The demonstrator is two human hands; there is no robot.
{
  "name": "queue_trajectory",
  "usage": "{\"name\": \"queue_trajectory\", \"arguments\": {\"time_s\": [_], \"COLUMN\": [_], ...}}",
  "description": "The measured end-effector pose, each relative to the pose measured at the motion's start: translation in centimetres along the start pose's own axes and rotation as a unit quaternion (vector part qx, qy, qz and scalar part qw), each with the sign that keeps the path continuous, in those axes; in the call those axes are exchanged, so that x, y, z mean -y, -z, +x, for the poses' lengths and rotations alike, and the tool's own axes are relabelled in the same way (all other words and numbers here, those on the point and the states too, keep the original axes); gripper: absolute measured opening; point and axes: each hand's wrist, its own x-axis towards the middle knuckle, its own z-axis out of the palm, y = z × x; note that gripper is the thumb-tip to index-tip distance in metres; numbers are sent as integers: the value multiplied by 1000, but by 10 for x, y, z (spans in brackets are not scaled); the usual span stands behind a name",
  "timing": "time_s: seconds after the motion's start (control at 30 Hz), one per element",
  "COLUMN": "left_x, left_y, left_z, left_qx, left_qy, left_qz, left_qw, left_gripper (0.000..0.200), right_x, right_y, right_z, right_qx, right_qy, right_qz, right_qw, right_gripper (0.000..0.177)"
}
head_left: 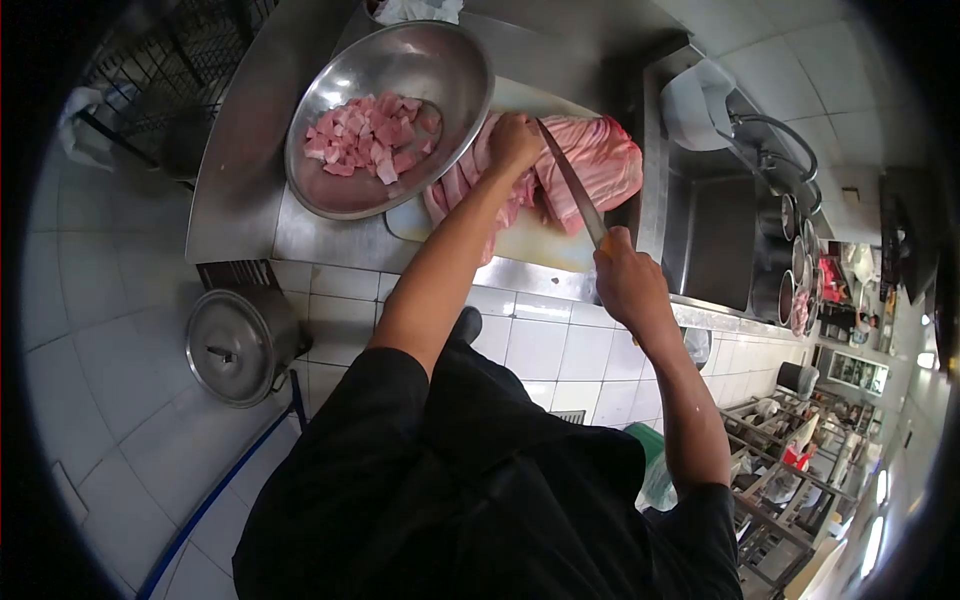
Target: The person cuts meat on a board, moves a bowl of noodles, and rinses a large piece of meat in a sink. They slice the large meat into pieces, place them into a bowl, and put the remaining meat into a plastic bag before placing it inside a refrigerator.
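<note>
A large slab of raw pink meat (600, 165) lies on a pale cutting board (535, 245) on the steel counter. My left hand (513, 143) presses down on the meat near its left part, where cut strips hang toward me. My right hand (628, 282) grips the handle of a long knife (570, 180), whose blade slants up across the meat toward my left hand. Left of the board, a big steel bowl (455, 65) holds several pink meat cubes (368, 137).
A sink (715, 240) sits right of the board, with a white container (695, 105) and pots behind it. On the tiled floor at the left stands a lidded steel pot (235, 345). A dark wire rack (170, 70) is beyond. Shelves fill the lower right.
</note>
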Motion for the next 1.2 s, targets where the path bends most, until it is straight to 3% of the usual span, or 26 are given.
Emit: {"name": "queue_trajectory", "arguments": {"time_s": [0.07, 0.17, 0.2, 0.3, 0.57, 0.6, 0.7, 0.77, 0.93, 1.07, 1.13, 1.2], "left_x": [-10, -3, 0, 6, 5, 3, -5, 1, 11, 11, 5, 5], "left_y": [22, 22, 18, 12, 11, 10, 20, 11, -2, -2, 7, 9], "left_z": [2, 2, 0, 2, 4, 6, 5, 8, -4, -5, -7, -6], "left_qx": [73, 92, 37, 52, 34, 27, 52, 78, -34, -29, -10, 7], "left_qy": [54, 20, -25, -63, -22, -16, -8, 35, -64, -43, -40, -53], "left_qz": [-38, -19, -2, 2, -6, -1, -4, -31, -26, -43, -41, -25], "left_qw": [995, 995, 999, 997, 999, 1000, 999, 996, 997, 998, 998, 998], "left_gripper": [34, 34, 33, 31, 22, 23, 24, 32, 25, 23, 22, 21], "right_x": [6, 10, 11, 14, -4, 7, -19, 3, -4, -9, 20, 5], "right_y": [0, -3, -2, 0, -57, -49, -61, -36, -36, -25, -3, -30], "right_z": [6, 12, 15, 29, 115, 121, 140, 117, 92, 51, 37, 66], "right_qx": [18, 46, 54, 72, 55, 56, 30, 68, 64, 93, 121, 88], "right_qy": [-17, -30, -32, -33, 49, 16, 97, 10, -2, -19, -77, -13], "right_qz": [-4, -26, -33, -52, -41, -30, -42, -70, -29, -78, -89, -70], "right_qw": [1000, 998, 997, 996, 996, 998, 994, 995, 998, 992, 986, 994], "right_gripper": [24, 22, 22, 22, 26, 29, 31, 33, 33, 31, 30, 30]}}
